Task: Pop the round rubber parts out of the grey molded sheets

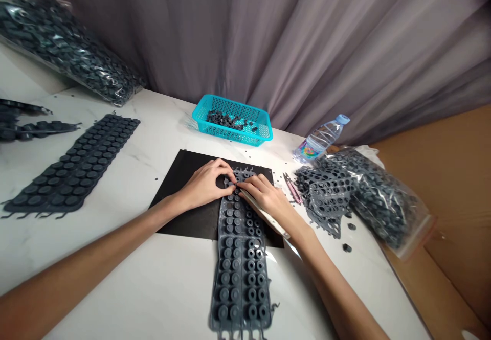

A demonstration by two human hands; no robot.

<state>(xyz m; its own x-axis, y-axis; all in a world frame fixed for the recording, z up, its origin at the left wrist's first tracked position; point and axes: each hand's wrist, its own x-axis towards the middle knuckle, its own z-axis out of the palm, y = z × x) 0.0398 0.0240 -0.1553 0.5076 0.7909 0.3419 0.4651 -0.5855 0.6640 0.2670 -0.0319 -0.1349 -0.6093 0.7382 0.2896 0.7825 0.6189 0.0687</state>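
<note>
Curtain (184, 33) hangs behind white marbled table (161, 273), black mat (199, 225) beneath hands (207, 182)

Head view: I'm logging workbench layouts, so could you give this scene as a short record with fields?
left hand: fingertips at the far part of a dark grey, knobbed, rubbery-looking sheet
right hand: holds a slim off-white tool, fingertips beside the left's
under sheet: flat black rectangular mat, beneath its far part
beyond hands: turquoise perforated plastic basket holding small dark pieces
right side: blue-capped clear plastic bottle; small pink-handled snips
left side: second dark grey knobbed sheet
</note>
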